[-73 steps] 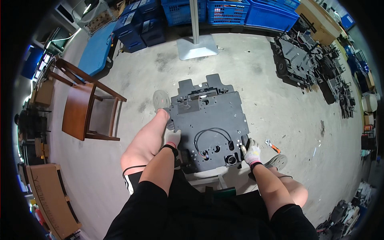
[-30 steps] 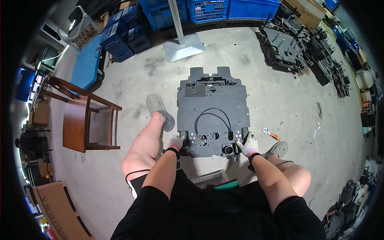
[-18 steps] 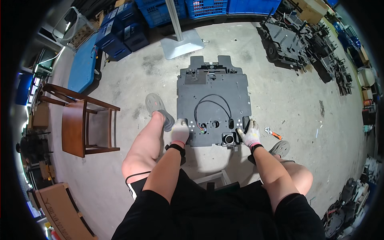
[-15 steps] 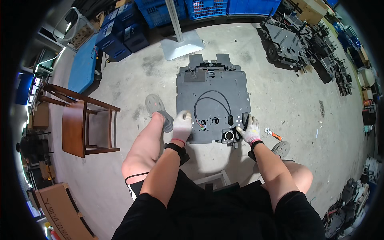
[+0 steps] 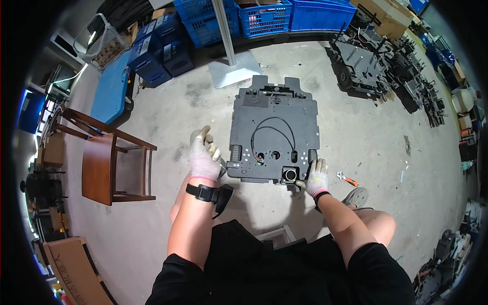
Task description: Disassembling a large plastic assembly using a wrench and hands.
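A dark grey flat metal chassis (image 5: 264,122) lies on the floor in front of me. A looped black cable (image 5: 274,118) rests on its top, with coloured wire ends at a round hole. At its near edge sits a square black part with a round silver ring (image 5: 290,175). My right hand (image 5: 317,178), in a white glove, lies with fingers stretched against the chassis's near right corner. My left hand (image 5: 204,156), gloved too, is raised to the left of the chassis, apart from it. Its fingers are loosely bent and apart, and nothing shows in them.
An orange-handled adjustable wrench (image 5: 347,178) lies right of my right hand. A brown wooden chair (image 5: 99,168) stands at left, near a blue platform cart (image 5: 110,91). A metal pole's base (image 5: 235,71) and blue crates (image 5: 264,19) are beyond; wheeled chassis parts (image 5: 361,66) sit far right.
My left hand has moved left, off the chassis's near left side, and its fingers have spread. My right hand has shifted slightly down along the right corner. The view has shifted a little.
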### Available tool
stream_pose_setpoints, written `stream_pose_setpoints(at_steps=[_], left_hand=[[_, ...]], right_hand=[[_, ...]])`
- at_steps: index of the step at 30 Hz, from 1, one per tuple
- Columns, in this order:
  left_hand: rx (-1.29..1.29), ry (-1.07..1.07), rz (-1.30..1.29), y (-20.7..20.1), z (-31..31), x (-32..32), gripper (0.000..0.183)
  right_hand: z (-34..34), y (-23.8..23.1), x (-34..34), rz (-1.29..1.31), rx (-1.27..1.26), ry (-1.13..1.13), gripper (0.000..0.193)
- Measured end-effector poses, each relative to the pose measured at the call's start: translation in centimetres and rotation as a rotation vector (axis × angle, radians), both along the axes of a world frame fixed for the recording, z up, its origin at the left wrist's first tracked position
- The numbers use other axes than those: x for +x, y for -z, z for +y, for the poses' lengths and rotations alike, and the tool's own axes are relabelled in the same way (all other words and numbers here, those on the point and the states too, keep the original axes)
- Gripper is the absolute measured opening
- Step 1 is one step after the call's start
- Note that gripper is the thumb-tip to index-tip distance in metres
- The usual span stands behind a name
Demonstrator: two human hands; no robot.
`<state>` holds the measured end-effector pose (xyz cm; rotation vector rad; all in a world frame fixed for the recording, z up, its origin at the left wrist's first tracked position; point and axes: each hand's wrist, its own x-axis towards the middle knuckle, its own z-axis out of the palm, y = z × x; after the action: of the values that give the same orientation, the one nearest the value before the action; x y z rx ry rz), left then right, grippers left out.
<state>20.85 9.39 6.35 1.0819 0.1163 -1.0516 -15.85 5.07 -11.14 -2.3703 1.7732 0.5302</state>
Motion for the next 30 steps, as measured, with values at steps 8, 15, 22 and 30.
stream_pose_setpoints(at_steps=[8, 15, 22, 30], left_hand=[[0.071, 0.026, -0.133, -1.7, -2.0, -1.4, 0.036], [0.069, 0.025, -0.136, -3.4, -1.8, -1.2, 0.037], [0.008, 0.085, -0.204, -4.0, -1.0, -0.7, 0.039], [0.039, 0.067, -0.127, -4.2, -0.9, -0.8, 0.035]], right_hand=[[2.9, 1.3, 4.8, -0.276, 0.007, -0.361, 0.097], [1.9, 3.1, 6.0, -0.202, 0.021, -0.281, 0.099], [-2.1, 4.2, 6.1, -0.228, -0.073, -0.253, 0.099], [-8.5, 3.8, 7.3, -0.172, -0.062, -0.219, 0.098]])
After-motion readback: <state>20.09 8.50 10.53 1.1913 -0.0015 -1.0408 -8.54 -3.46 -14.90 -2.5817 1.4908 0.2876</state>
